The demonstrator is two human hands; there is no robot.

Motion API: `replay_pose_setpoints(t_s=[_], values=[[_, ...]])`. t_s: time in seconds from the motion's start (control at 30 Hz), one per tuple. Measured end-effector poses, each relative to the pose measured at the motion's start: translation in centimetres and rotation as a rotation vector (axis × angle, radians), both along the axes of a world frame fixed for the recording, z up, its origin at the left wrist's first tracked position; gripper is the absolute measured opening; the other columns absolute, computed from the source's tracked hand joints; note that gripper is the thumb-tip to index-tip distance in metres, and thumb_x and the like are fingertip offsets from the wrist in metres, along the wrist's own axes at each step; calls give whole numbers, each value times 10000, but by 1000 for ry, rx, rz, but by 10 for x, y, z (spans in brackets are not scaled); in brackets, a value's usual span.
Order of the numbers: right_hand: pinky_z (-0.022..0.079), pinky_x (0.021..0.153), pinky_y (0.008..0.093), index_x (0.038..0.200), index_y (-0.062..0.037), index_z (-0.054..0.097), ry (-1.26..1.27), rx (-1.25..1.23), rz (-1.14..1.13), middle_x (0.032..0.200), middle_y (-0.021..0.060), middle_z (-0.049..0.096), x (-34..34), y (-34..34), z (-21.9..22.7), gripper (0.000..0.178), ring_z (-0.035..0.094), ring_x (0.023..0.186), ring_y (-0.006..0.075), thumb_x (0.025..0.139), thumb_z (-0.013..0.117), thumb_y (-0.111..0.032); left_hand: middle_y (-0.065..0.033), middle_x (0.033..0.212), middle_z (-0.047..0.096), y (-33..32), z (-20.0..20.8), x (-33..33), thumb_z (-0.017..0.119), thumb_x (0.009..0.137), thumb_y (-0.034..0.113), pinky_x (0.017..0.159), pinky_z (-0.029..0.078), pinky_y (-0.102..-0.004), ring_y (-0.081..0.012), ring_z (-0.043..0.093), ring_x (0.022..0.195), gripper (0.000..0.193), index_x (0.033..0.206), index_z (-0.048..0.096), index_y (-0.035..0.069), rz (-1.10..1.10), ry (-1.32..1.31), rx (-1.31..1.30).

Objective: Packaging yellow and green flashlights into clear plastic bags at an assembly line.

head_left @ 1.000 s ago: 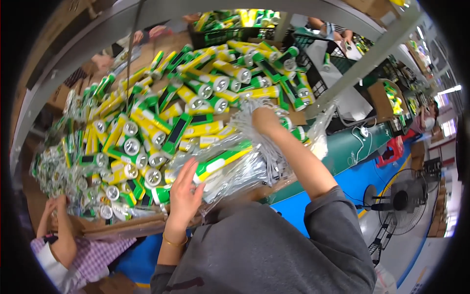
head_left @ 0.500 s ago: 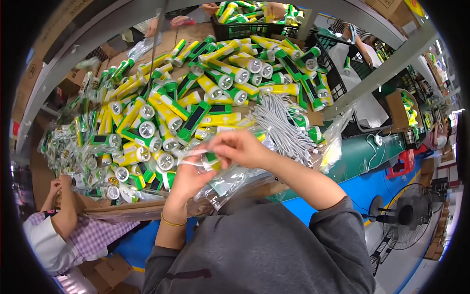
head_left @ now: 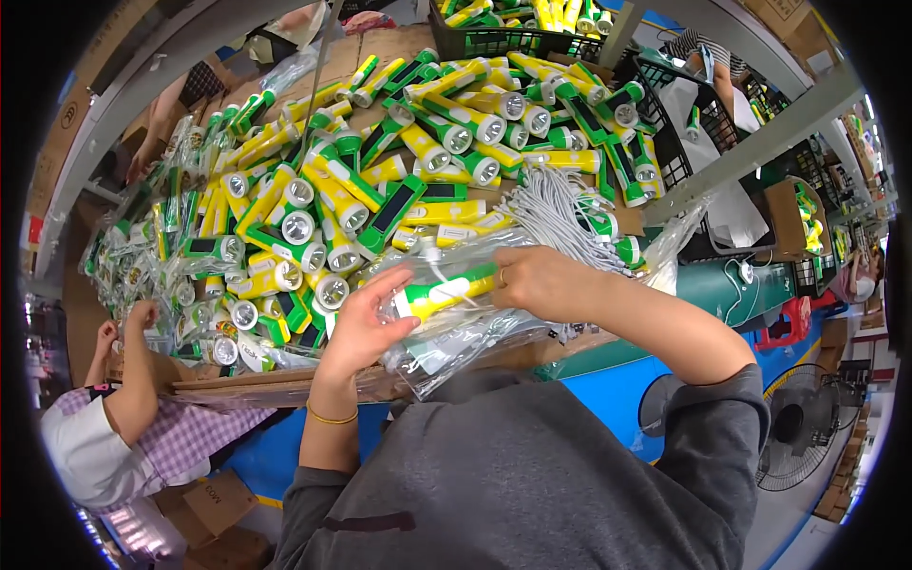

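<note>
A yellow and green flashlight (head_left: 454, 291) lies crosswise in front of me, with a white cable (head_left: 436, 262) looped by its head. My left hand (head_left: 365, 321) holds the head end between thumb and fingers. At the tail end, my right hand (head_left: 540, 283) is closed round the flashlight, its fingertips partly hidden. Clear plastic bags (head_left: 454, 346) lie under and about it; whether the flashlight is inside one I cannot tell. Just beyond my hands is a big heap of similar flashlights (head_left: 351, 211), and a bundle of white cables (head_left: 554, 211) rests to the right.
Bagged flashlights (head_left: 142, 261) pile up at the left, where a co-worker in a checked garment (head_left: 190, 439) sits. Black crates (head_left: 518, 41) stand at the back and right. A slanting grey metal post (head_left: 765, 142) crosses the right side. A fan (head_left: 798, 427) stands on the floor.
My right hand has moved right, away from my left hand, to the flashlight's tail. The flashlight and cable now show plainly between my hands. The view has shifted slightly.
</note>
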State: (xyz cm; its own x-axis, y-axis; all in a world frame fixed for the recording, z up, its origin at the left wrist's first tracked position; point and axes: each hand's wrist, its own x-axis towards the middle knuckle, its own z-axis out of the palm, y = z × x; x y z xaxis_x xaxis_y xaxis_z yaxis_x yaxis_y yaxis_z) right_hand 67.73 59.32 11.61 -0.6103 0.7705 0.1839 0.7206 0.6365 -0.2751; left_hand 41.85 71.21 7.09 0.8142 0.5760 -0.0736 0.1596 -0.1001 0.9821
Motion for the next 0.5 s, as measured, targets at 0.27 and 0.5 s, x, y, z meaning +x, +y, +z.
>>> replay_pose_setpoints(t_s=[0.27, 0.5], values=[[547, 651, 338, 802, -57, 707, -663, -136, -347, 888, 86, 640, -17, -5, 15, 128, 628, 830, 258, 710, 639, -112, -147, 1348, 531, -24, 34, 22, 552, 739, -56, 743, 504, -244, -227, 596, 1080, 590, 1321, 518, 39, -16, 187, 489], [536, 763, 377, 1143, -83, 628, 85, 17, -280, 1068, 119, 615, -3, 1, -9, 424, 613, 987, 285, 724, 691, -92, -132, 1338, 538, -11, 27, 22, 645, 743, -13, 678, 493, -229, -172, 593, 1056, 580, 1309, 542, 60, -15, 150, 308]])
